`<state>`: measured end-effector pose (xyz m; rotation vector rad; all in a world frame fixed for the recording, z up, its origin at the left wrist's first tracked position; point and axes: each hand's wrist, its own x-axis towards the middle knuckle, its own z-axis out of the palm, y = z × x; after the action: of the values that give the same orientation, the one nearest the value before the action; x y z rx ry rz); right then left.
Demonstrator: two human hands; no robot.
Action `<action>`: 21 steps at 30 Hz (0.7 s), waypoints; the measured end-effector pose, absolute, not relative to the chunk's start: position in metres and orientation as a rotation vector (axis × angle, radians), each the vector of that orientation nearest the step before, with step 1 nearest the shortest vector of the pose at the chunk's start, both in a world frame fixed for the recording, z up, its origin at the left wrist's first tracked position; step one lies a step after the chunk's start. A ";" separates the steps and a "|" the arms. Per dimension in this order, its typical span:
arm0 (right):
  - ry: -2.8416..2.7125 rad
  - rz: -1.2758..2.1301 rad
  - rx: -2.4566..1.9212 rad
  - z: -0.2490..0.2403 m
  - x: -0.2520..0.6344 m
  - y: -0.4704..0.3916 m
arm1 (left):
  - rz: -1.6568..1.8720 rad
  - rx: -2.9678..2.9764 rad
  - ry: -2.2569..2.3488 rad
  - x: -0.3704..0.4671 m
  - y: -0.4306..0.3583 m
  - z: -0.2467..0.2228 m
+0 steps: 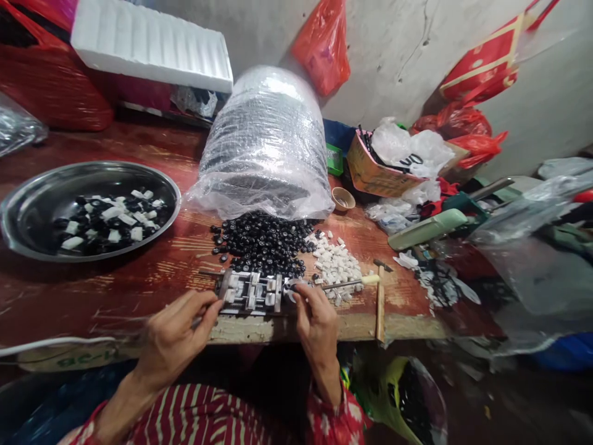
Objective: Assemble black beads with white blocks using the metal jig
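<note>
A small metal jig [254, 292] with rods, crossbars and white pieces set in it lies at the table's front edge. At its left end my left hand [178, 327] is closed, thumb and forefinger pressed together by the end plate; what they grip is hidden. By the round fitting at the jig's right end my right hand [319, 318] pinches with thumb and forefinger, and a dark bit shows at the fingertips, too small to name. Behind the jig lies a heap of black round parts [264, 244]. White plastic pieces [337, 262] are piled to its right.
A steel basin [173, 213] of black and white parts stands left. A large plastic-wrapped roll [273, 136] sits behind the heap. A rod with a pale handle [369, 280] extends right of the jig, near a wooden-handled hammer [380, 309]. A cardboard box [370, 164] stands back right.
</note>
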<state>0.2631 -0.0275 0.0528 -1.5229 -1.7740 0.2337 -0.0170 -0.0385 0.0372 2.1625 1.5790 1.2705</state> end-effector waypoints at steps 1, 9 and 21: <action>-1.807 0.217 -1.563 0.054 0.269 -0.017 | 1.260 2.141 1.619 -0.018 -0.028 0.040; -2.089 0.266 -1.624 0.060 0.266 0.065 | 0.844 2.027 1.717 -0.015 0.057 0.059; -2.057 0.272 -1.564 0.045 0.241 0.095 | 0.504 2.331 1.561 0.054 0.111 0.056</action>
<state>0.2410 0.0954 0.0454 -1.5637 -2.0567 0.2715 0.0536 0.1112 0.0563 2.3311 1.5613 0.5040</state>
